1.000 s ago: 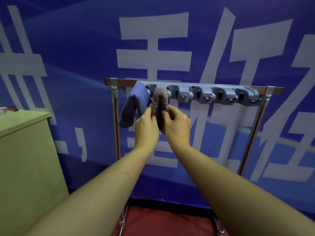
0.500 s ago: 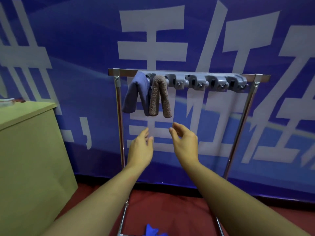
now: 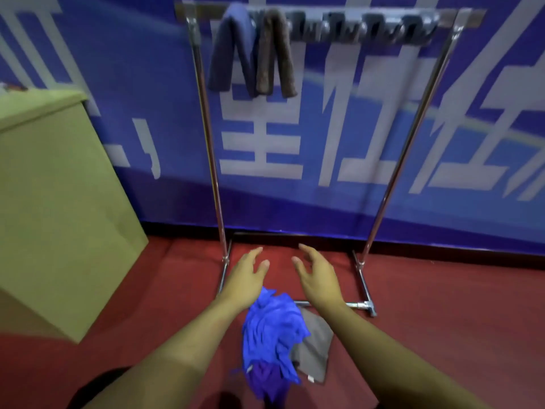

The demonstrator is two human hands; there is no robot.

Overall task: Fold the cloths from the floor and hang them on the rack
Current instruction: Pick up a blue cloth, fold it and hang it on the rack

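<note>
A blue banner (image 3: 147, 113) with large white characters covers the wall across the back and reaches down to a dark strip at its foot. Below it lies a dark red floor (image 3: 442, 305). At the left stands a pale green cabinet (image 3: 59, 202) with a flat top, its near corner pointing toward the camera. On the far left edge of that top sits a small dark object (image 3: 13, 87), too blurred to identify.

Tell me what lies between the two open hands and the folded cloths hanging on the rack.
Head view: nothing solid. Between the left hand, the right hand and the hung dark blue cloth and brown cloth is open space inside the metal rack, backed by the blue banner.
</note>
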